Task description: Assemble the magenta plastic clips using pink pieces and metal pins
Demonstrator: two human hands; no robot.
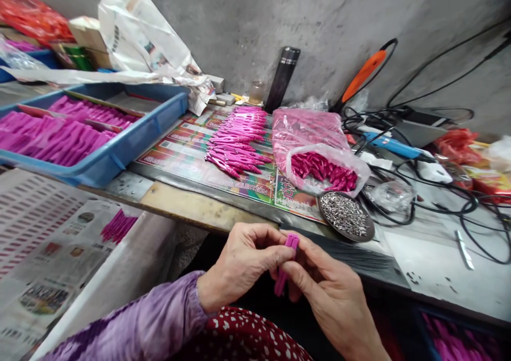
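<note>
Over the near edge of the bench, my left hand [247,260] pinches a slim magenta plastic piece [293,240] between thumb and fingers. My right hand [327,286] grips the same piece lower down, with its thumb against it. Fingers hide the middle of the piece. Just beyond the right hand, a dark round dish [369,233] holds many small silvery metal parts [344,213]. Behind it lies an open plastic bag [307,132] of shiny dark-pink pieces [323,172]. A row of long, shiny pink pieces [237,140] lies on the printed sheet [175,161].
At left stands a blue tray [115,156] with magenta pieces [51,137]. A black cylinder [282,79] leans near the wall. Black cables [471,206], a blue-handled tool [393,145] and a small white blade-like item [465,249] lie at right. Below left is a newspaper-lined white container [107,281].
</note>
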